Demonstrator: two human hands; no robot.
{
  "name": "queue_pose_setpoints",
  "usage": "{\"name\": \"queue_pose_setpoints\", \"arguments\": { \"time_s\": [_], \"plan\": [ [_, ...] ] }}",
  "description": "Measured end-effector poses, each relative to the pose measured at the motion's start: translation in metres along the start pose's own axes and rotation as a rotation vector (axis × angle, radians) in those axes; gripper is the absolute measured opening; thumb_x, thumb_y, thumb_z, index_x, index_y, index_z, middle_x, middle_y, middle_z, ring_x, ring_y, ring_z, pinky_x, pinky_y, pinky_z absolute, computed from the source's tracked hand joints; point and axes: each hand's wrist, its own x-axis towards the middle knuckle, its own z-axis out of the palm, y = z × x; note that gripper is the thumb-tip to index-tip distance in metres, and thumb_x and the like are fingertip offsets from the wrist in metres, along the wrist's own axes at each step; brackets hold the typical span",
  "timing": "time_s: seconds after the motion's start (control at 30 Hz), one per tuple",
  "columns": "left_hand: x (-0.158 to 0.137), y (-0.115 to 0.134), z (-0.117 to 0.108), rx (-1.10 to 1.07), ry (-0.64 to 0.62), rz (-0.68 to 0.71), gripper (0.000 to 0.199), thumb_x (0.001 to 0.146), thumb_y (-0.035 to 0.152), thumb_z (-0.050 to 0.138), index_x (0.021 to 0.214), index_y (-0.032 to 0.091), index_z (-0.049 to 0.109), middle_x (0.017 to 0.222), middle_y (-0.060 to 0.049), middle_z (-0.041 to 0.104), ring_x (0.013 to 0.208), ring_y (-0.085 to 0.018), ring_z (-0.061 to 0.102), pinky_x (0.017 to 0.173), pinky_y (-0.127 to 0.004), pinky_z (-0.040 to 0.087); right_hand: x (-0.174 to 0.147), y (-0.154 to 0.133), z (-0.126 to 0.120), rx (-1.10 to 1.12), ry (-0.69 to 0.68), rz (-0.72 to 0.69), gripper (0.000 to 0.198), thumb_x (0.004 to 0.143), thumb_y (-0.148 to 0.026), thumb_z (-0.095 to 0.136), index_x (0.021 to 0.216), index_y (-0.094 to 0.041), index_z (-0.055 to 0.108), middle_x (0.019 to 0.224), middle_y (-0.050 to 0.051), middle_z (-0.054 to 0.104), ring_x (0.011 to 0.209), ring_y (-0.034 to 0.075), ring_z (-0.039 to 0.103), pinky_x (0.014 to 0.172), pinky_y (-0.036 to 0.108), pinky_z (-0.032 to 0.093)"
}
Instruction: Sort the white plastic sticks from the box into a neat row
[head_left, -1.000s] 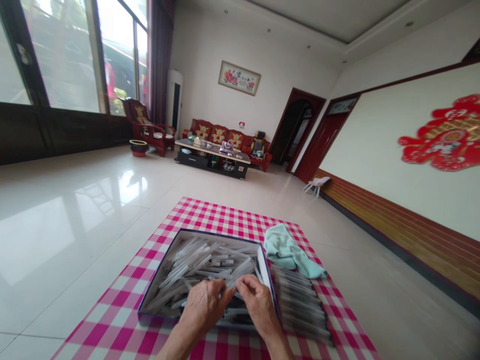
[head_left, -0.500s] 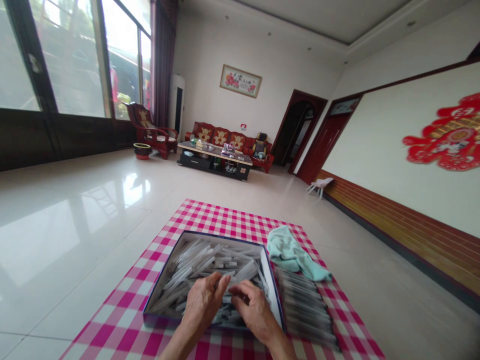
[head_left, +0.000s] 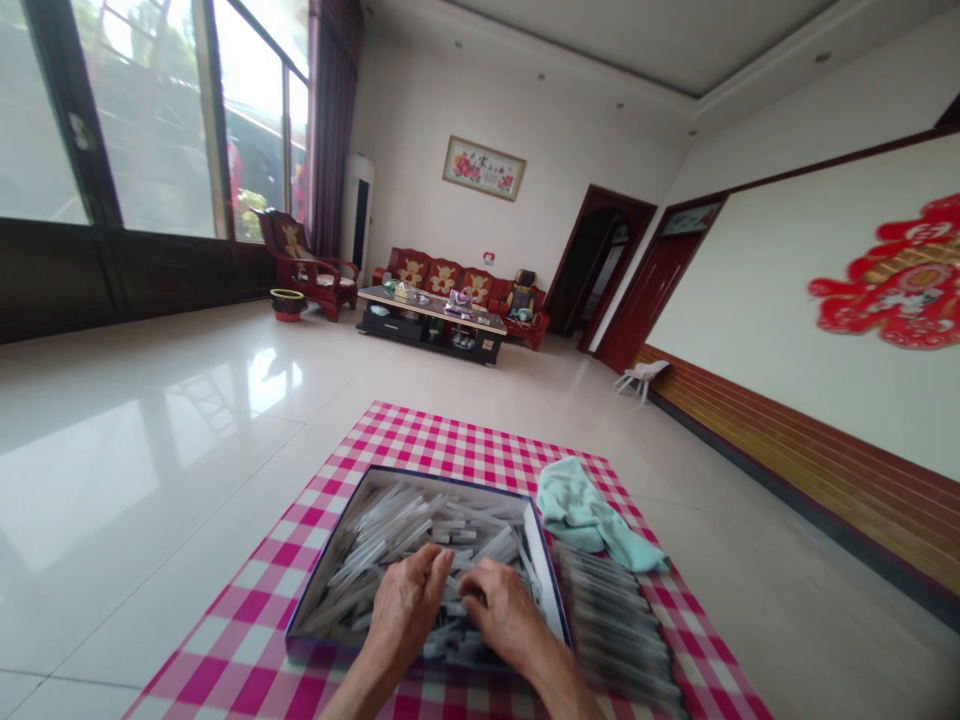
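A shallow box [head_left: 553, 585] with a dark blue outside and pale inside holds a loose pile of clear plastic tubes [head_left: 386, 530], with short greyish pieces among them. Over the near part of the pile, my left hand [head_left: 409, 597] has its fingers drawn together, thumb pointing up to the right. Close by on its right, my right hand [head_left: 501, 607] is curled with fingers and thumb pinched. Anything between the fingertips is too small or hidden to make out. Right of the box lies a row of slim pen-like sticks [head_left: 619, 630], clear with dark ends, partly blurred.
A pink-and-white checked cloth [head_left: 247, 620] covers the table. A mint-green cloth [head_left: 592, 515] lies crumpled beyond the row of sticks. Farther off across the tiled floor stand a low table [head_left: 431, 320], a wooden sofa [head_left: 442, 272] and a small pale chair [head_left: 643, 378].
The view has shifted slightly, moving the whole scene a little down and right. Both hands remain close together over the box, with only slight finger movement.
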Motion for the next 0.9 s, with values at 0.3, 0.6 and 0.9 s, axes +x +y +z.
{"name": "queue_pose_setpoints", "arguments": {
  "time_s": [0.3,0.6,0.9],
  "plan": [
    [0.003,-0.007,-0.001,-0.240,0.290,-0.116,0.039,0.090,0.047,0.038,0.097,0.021,0.066,0.074,-0.002,0.072,0.066,-0.018,0.067,0.062,-0.027,0.048,0.006,-0.009,0.000,-0.110,-0.113,-0.159,0.028,0.075,-0.007,0.052,0.080,-0.024,0.073,0.078,0.001,0.067,0.072,0.016,0.063,0.066,0.022,0.045],
    [0.003,-0.010,0.002,-0.350,0.307,-0.095,0.043,0.087,0.053,0.040,0.091,0.020,0.067,0.065,-0.001,0.068,0.059,-0.018,0.064,0.058,-0.027,0.048,0.023,-0.010,0.045,-0.426,-0.292,-0.174,0.022,0.081,-0.011,0.051,0.086,-0.017,0.071,0.091,0.009,0.069,0.085,0.023,0.063,0.079,0.032,0.046],
    [0.003,-0.010,0.002,-0.358,0.248,-0.100,0.042,0.088,0.052,0.037,0.088,0.021,0.065,0.059,0.002,0.061,0.056,-0.016,0.059,0.057,-0.026,0.044,0.020,-0.019,0.027,-0.221,-0.163,-0.092,0.023,0.072,-0.006,0.051,0.081,-0.017,0.069,0.082,0.007,0.071,0.078,0.020,0.066,0.072,0.027,0.048]
  ]
}}
